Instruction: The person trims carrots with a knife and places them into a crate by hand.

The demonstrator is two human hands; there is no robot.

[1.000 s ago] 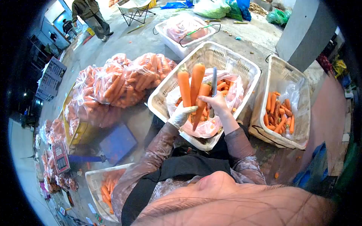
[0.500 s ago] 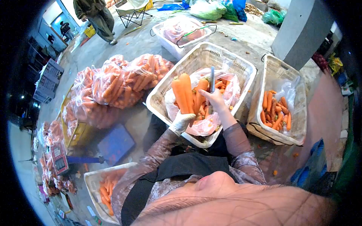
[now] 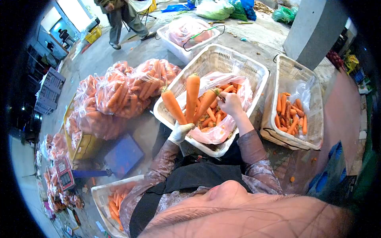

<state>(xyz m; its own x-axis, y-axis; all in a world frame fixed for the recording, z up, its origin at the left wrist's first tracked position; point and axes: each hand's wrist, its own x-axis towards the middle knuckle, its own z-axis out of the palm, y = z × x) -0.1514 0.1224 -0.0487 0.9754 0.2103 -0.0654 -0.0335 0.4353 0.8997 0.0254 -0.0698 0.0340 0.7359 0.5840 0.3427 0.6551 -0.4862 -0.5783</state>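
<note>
My gloved left hand point(image 3: 181, 133) is closed round the lower ends of several carrots point(image 3: 193, 97), which fan upward over a white plastic crate point(image 3: 248, 63). My bare right hand point(image 3: 231, 104) is closed at the crown of the rightmost carrot point(image 3: 205, 106). A thin dark knife point(image 3: 220, 97) shows only in part at its fingers, seen nearly edge-on. Below both hands, an open pinkish plastic bag point(image 3: 210, 137) inside the crate contains many loose carrots point(image 3: 227, 88).
To the right stands another crate point(image 3: 313, 135) with carrots. Filled carrot bags point(image 3: 119, 91) are heaped at left, near a blue platform scale point(image 3: 124, 154). A crate point(image 3: 97, 194) sits by my left side. Behind are a bagged crate point(image 3: 186, 53), a pillar point(image 3: 311, 35) and a person point(image 3: 119, 20).
The carrots in my left hand have spread apart, and that hand has shifted left and down. My right hand has turned, tipping the knife from upright. The person behind has stepped right.
</note>
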